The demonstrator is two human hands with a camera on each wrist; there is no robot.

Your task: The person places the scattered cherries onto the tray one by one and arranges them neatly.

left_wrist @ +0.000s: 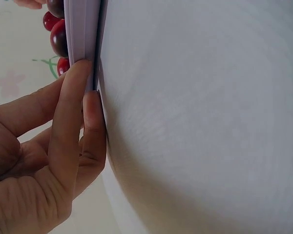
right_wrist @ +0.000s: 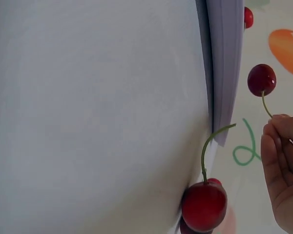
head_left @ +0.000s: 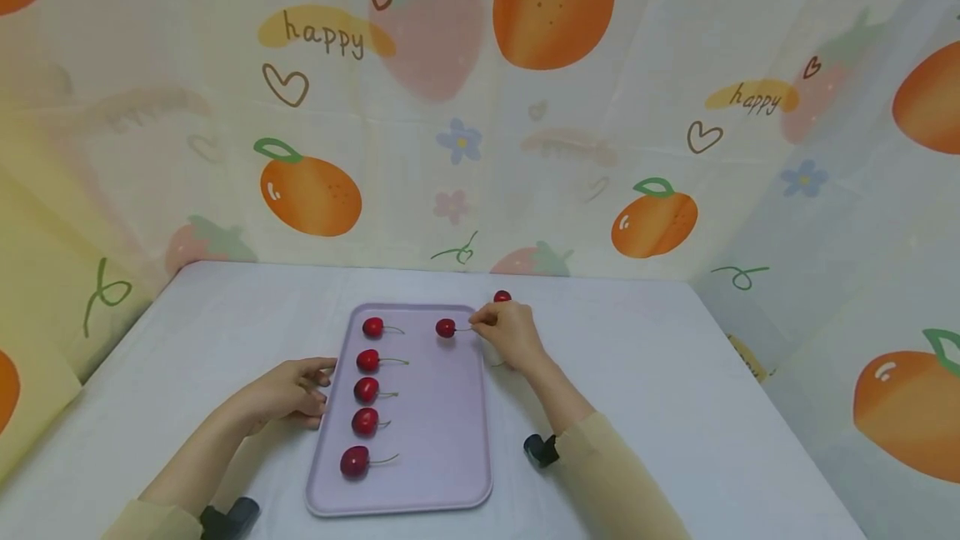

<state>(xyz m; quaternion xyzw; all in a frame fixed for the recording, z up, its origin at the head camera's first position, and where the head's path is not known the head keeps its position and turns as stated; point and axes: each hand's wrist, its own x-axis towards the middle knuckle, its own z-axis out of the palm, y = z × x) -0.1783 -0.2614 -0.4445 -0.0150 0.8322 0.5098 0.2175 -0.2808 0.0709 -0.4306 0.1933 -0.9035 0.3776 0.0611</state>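
Note:
My right hand (head_left: 512, 335) pinches the thin stem of a dark red cherry (head_left: 446, 328) between thumb and fingertips. In the right wrist view this cherry (right_wrist: 261, 80) hangs above the tray's rim. The pale purple tray (head_left: 427, 432) lies on the table, with several cherries (head_left: 367, 391) in a column along its left side, stems pointing right. My left hand (head_left: 288, 394) is at the tray's left edge. In the left wrist view its loosely bent fingers (left_wrist: 75, 107) touch the outer side of the rim (left_wrist: 83, 34).
Beyond my right hand, a loose cherry (head_left: 502, 296) shows outside the tray. The right wrist view has cherries (right_wrist: 204, 207) bunched by the tray's side, one with a curved green stem. A fruit-print cloth (head_left: 465, 182) hangs behind the white table (head_left: 637, 373).

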